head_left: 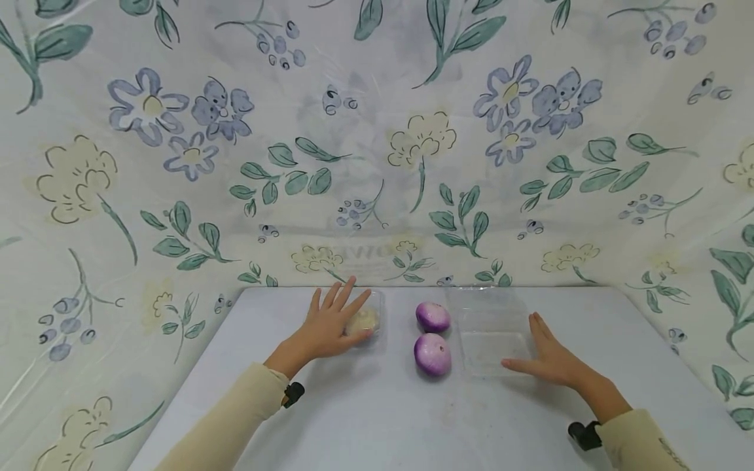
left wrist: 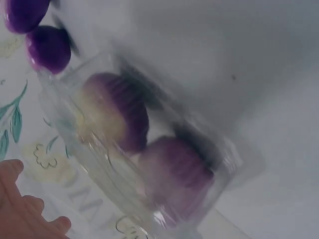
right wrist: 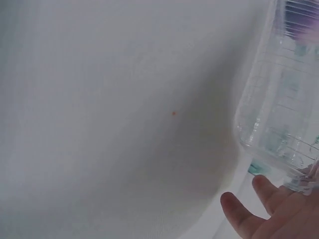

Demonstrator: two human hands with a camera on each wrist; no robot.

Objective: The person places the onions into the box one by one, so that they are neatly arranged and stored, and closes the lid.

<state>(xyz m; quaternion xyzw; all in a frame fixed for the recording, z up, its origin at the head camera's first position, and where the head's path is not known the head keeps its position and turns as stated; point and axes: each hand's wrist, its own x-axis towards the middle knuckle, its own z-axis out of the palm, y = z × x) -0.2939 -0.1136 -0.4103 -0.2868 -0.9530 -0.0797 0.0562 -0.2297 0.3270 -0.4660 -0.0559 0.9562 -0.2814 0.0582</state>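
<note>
My left hand (head_left: 330, 327) is spread, fingers straight, over a closed clear plastic box (head_left: 379, 333); whether it touches the lid I cannot tell. In the left wrist view the box (left wrist: 224, 149) holds two purple, onion-like bulbs (left wrist: 177, 172), blurred through the plastic. Beside an opened clear plastic box (head_left: 495, 347) on the right is my right hand (head_left: 554, 360), its fingers extended at the box's right side. The right wrist view has that box (right wrist: 274, 119) close to the fingers (right wrist: 239, 214). Two loose purple-and-white bulbs (head_left: 432, 354) lie between the boxes, one behind the other.
A white table (head_left: 377, 425) bears everything. Behind it and at both sides hangs a floral sheet (head_left: 365, 131), which meets the table's back edge. The opened box's raised lid (head_left: 485, 297) lies toward that back edge.
</note>
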